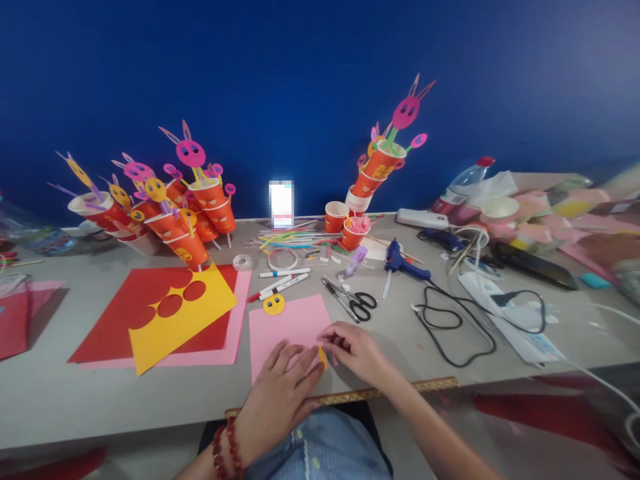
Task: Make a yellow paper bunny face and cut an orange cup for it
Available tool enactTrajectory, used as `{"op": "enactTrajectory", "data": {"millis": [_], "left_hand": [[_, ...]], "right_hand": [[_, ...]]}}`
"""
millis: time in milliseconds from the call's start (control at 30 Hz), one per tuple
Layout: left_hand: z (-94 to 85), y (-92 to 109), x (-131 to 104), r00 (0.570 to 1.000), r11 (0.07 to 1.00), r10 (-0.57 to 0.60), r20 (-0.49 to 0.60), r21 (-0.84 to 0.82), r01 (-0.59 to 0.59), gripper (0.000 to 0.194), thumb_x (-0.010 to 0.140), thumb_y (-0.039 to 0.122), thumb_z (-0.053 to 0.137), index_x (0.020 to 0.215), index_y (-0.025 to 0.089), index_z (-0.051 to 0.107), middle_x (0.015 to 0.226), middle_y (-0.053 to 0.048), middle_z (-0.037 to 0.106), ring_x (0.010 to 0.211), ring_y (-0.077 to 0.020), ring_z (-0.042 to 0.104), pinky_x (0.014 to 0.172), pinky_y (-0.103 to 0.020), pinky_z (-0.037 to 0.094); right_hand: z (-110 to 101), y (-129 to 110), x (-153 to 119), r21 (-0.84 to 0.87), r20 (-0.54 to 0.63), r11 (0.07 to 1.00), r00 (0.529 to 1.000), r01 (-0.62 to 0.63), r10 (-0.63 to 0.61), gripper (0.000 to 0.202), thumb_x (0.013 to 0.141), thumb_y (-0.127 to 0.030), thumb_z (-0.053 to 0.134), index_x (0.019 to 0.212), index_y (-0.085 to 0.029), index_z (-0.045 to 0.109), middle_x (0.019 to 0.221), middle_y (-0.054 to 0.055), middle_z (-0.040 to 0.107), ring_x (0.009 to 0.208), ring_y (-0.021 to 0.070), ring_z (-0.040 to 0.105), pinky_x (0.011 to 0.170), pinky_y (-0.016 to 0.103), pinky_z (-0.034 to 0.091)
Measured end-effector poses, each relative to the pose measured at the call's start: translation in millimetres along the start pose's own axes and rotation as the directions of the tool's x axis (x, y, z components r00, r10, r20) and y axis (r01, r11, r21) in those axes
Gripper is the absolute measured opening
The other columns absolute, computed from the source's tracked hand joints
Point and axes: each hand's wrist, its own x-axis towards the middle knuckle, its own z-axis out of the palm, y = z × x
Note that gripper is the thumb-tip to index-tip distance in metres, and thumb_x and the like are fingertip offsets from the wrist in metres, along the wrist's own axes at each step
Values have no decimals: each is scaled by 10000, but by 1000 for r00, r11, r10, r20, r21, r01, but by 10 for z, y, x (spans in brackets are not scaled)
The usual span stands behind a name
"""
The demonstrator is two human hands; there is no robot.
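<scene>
My left hand (pixel 280 393) lies flat over the lower part of a pink paper sheet (pixel 290 320), its fingers stretched out. By the sheet's right edge, my right hand (pixel 356 347) has its thumb and fingers pinched together; what they hold is too small to make out. A narrow yellow paper piece (pixel 323 358) shows between the two hands, partly hidden by the left fingers. At the top of the pink sheet sits a yellow paper disc (pixel 273 305) with two eyes. Scissors (pixel 361 303) with black handles and several markers (pixel 278 285) lie just beyond.
Left are red sheets (pixel 110 313) under a yellow sheet (pixel 185 327) with round cutouts. Decorated paper cups (pixel 207 193) stand behind, others (pixel 380 163) stacked right of a lit screen (pixel 281 203). A blue glue gun (pixel 405 263), its cable and a power strip (pixel 505 320) lie right.
</scene>
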Motion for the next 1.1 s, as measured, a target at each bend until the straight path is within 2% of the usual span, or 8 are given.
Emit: {"op": "enactTrajectory", "data": {"millis": [200,400,567,800,933,1100], "left_hand": [[25,-1,-4,1000,1000,14,9,7,-14,528,987,456,488,1474,277,395,1538,-9,424,1339,-266,383,1182,-521,217],[29,-2,-3,1000,998,29,-2,48,-29,516,1001,457,454,1476,260,400,1555,-11,401,1337,-276,389,1178,-526,211],[33,-7,-3,999,997,37,-10,71,-36,525,998,460,465,1479,260,396,1569,-3,379,1330,-281,397,1172,-524,209],[56,-19,-9,999,996,41,-4,75,-41,526,1011,469,429,1488,252,384,1569,14,380,1334,-283,385,1170,-522,194],[62,-13,-4,999,996,42,-1,78,-42,524,1005,460,451,1485,258,388,1583,14,354,1334,-284,387,1170,-525,195],[52,-13,5,999,997,36,1,72,-36,531,993,459,476,1480,267,391,1607,30,302,1332,-276,383,1163,-527,217]], "right_hand": [[-15,-51,-6,-20,20,1000,1000,16,-15,72,915,-197,613,909,-213,683,820,7,670,634,132,615,610,224,457],[-33,-68,-25,-27,44,999,998,42,-41,98,917,-178,590,919,-215,680,838,14,667,671,142,610,630,227,459],[-40,-76,-39,-61,57,995,995,82,-78,118,878,-133,603,910,-211,685,862,20,657,706,146,591,637,225,455],[-68,-112,-34,-66,93,992,990,110,-104,271,770,-7,576,917,-210,678,904,17,656,733,143,590,666,225,461],[-69,-107,-33,-74,91,991,990,112,-105,301,735,7,566,911,-209,678,906,17,661,729,142,593,673,229,465],[-23,-33,-41,-25,29,998,998,52,-51,325,780,-59,589,1057,-214,658,913,24,667,693,139,607,631,231,481]]}}
